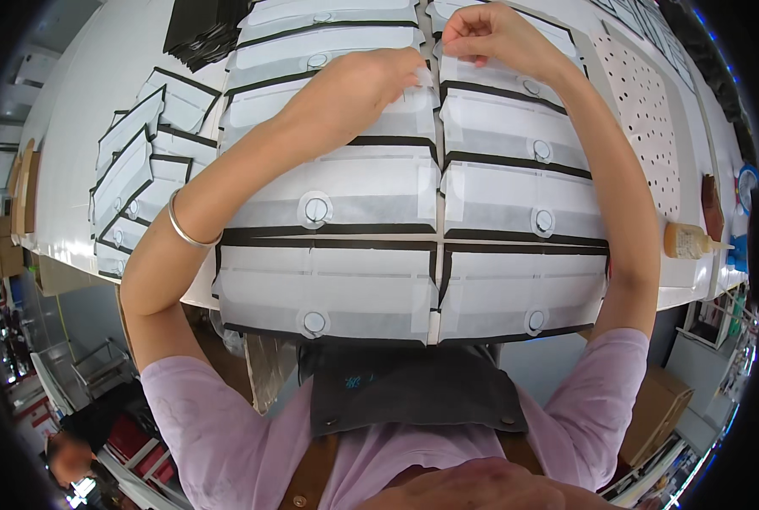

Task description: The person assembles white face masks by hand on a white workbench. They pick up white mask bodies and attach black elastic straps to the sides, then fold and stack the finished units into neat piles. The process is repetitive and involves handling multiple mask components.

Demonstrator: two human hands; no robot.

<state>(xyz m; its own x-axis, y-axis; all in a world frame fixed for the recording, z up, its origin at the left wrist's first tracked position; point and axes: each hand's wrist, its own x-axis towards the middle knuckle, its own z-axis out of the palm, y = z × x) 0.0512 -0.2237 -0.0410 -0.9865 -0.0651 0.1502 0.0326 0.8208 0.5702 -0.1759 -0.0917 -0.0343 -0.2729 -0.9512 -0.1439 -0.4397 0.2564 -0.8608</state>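
White panels with black edges lie in two columns, each with a strip across it and a small ringed disc near its lower edge. My left hand (362, 89) is closed at the inner edge of a left-column panel (264, 110). A small whitish piece (423, 77) shows at its fingertips, too small to name. Over the top of a right-column panel (503, 78), my right hand (507, 38) has its thumb and fingers pressed together. What they pinch, if anything, cannot be made out. In the nearest row lie a left panel (371, 293) and a right panel (498, 293).
Several similar pieces (150, 170) overlap in a loose pile at left. Behind them sits a stack of black sheets (201, 34). A perforated board (643, 119) lies at right, with a yellowish nozzle bottle (687, 241) near it. The table's near edge runs below the panels.
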